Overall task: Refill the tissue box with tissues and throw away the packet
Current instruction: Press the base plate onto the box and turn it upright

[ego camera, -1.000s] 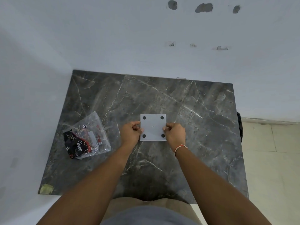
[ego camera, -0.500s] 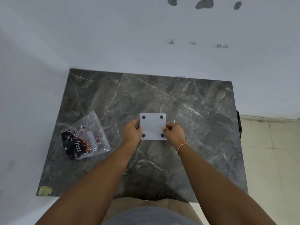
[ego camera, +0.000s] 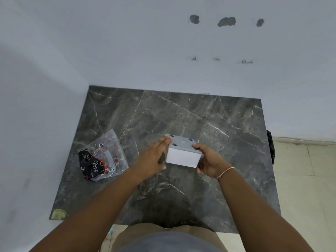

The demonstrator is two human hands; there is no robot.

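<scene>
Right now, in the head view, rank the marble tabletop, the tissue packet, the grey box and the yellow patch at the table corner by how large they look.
1. marble tabletop, by far the largest.
2. tissue packet, lying flat.
3. grey box, held between left hand and right hand; lifted nearer the camera, so its rank against the packet is unsure.
4. yellow patch, smallest.
</scene>
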